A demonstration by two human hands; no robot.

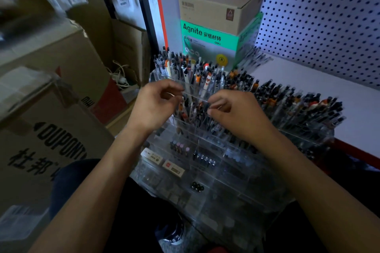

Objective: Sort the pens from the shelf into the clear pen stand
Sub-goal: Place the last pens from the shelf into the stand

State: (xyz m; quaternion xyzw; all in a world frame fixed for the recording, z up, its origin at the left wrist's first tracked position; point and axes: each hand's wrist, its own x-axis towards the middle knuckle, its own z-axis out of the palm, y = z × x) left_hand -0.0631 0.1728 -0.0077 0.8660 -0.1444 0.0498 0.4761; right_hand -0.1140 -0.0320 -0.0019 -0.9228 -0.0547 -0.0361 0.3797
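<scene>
**Inspector:** State the position of the pens and the stand.

**Assistant:** The clear pen stand sits at the near edge of the white shelf, tiered so each row rises behind the one in front. The pens stand upright, caps up, packed thick in the upper rows. The lower front compartments hold only a few short items, so I judge the filling is well along at the back and thin at the front.

**Inspector:** And the hands?

**Assistant:** Both hover over the middle rows. The left hand has its fingers curled with thumb and forefinger drawn together, just beside a clear divider. The right hand is curled likewise over the pen tops. Motion blur and the transparent plastic prevent a finding: I cannot tell whether either grip is closed on a pen or merely on air.

**Inspector:** Why held so?

**Assistant:** In my judgement, fingertip pinches suit slim barrels in narrow slots; a full fist would knock the neighbours.

**Inspector:** Surroundings?

**Assistant:** A green-banded carton with a brown box on top stands behind the stand, against the pegboard. Cardboard cartons are stacked to the left.
</scene>
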